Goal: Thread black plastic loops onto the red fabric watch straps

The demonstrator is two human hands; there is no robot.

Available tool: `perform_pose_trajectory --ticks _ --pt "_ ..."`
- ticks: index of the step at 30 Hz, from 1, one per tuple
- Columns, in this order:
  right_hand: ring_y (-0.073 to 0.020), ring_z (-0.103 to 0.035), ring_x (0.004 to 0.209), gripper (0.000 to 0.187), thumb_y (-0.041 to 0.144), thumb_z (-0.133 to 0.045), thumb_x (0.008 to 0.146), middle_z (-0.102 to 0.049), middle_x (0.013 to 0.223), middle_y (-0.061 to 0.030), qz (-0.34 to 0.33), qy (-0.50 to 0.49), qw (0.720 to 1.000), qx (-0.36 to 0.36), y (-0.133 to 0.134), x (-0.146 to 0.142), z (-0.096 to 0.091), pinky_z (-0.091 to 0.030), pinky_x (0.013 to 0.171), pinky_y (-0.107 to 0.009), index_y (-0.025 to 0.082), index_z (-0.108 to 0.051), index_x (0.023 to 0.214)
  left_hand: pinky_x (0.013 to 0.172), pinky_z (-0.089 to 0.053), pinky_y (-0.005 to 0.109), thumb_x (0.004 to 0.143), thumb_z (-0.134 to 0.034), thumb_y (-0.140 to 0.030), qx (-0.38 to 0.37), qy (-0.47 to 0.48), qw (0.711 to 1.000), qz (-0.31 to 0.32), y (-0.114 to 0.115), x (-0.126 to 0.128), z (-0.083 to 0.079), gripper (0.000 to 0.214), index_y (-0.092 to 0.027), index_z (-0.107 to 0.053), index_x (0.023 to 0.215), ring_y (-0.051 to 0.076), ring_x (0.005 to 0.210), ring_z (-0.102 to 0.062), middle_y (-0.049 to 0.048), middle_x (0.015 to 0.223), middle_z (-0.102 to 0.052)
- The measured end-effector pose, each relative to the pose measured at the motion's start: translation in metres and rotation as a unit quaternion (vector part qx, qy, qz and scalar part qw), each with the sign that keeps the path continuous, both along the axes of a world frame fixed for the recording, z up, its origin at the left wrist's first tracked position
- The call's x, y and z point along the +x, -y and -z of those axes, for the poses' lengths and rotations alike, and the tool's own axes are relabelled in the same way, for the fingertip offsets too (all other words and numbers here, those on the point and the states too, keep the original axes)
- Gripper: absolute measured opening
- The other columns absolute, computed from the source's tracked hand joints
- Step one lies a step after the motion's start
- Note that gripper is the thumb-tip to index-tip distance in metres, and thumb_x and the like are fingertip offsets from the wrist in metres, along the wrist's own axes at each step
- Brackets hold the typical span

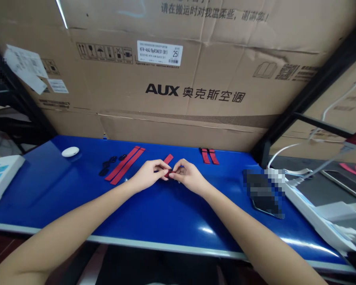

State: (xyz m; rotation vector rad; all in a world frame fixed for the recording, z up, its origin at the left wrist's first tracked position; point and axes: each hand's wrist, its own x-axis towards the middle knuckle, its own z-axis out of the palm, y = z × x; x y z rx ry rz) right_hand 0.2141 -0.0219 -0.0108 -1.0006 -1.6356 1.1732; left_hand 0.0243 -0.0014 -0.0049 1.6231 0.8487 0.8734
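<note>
Over the middle of the blue table, my left hand [148,174] and my right hand [190,177] meet with thumbs and fingers pinched. Between them is a red strap [168,159], one end of which sticks up beyond the fingertips. A small dark piece shows at the pinch, mostly covered by the fingers, so its kind cannot be made out. Left of my hands lie two long red straps [125,165] side by side, and several black buckles [106,165] sit beside them. Farther back on the right are two short red straps [210,156] with black pieces at their far ends.
A large cardboard box [166,107] stands behind the blue table [154,221]. A white round object [70,152] and a white device [2,178] are on the left. At right lie a dark phone-like slab [265,198], a white power strip [308,213] and cables.
</note>
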Motion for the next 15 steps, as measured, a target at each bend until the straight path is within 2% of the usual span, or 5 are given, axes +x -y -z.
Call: perform_pose_trajectory --ticks 4,6,9,12,15 --pt "-0.0169 -0.056 0.066 0.018 0.036 -0.058 0.082 -0.058 0.074 -0.0012 -0.017 -0.023 1.0 0.0 -0.006 0.009 0.001 -0.047 0.064 -0.034 0.022 -0.05 0.09 0.077 -0.054 0.034 0.075 -0.074 -0.032 -0.017 -0.008 0.998 0.053 0.003 -0.003 -0.006 0.028 -0.012 -0.065 0.093 0.017 0.077 -0.067 0.0084 0.086 -0.07" --pt "-0.0192 -0.057 0.082 0.015 0.026 -0.054 0.083 -0.058 0.091 -0.0056 0.051 0.085 0.99 0.103 -0.012 0.018 0.004 -0.048 0.076 -0.038 0.021 -0.056 0.097 0.075 -0.053 0.032 0.074 -0.075 -0.031 -0.022 -0.031 0.996 0.083 0.005 -0.005 -0.011 0.027 -0.012 -0.066 0.09 0.015 0.074 -0.066 0.0068 0.082 -0.07" --pt "-0.027 -0.047 0.112 0.045 0.013 -0.056 0.077 -0.048 0.121 -0.0106 0.119 0.277 0.931 0.204 -0.02 0.033 0.011 -0.039 0.097 -0.047 0.025 -0.057 0.12 0.072 -0.052 0.03 0.073 -0.075 -0.03 -0.026 -0.06 0.988 0.137 0.008 -0.009 -0.017 0.025 -0.012 -0.067 0.088 0.014 0.071 -0.065 0.0063 0.082 -0.07" --pt "-0.0306 -0.039 0.122 0.06 0.013 -0.058 0.079 -0.039 0.133 -0.0108 0.114 0.356 0.908 0.188 -0.026 0.043 0.016 -0.033 0.102 -0.051 0.033 -0.048 0.135 0.072 -0.05 0.028 0.074 -0.075 -0.029 -0.027 -0.087 0.977 0.193 0.007 -0.015 -0.022 0.023 -0.013 -0.069 0.09 0.015 0.074 -0.066 0.0073 0.086 -0.071" --pt "-0.0294 -0.04 0.121 0.045 0.019 -0.06 0.082 -0.043 0.13 -0.0096 0.092 0.35 0.913 0.188 -0.03 0.046 0.019 -0.033 0.101 -0.05 0.033 -0.058 0.125 0.071 -0.05 0.027 0.073 -0.076 -0.027 -0.03 -0.102 0.969 0.225 0.0 -0.024 -0.024 0.022 -0.013 -0.07 0.09 0.016 0.076 -0.066 0.0082 0.087 -0.071"
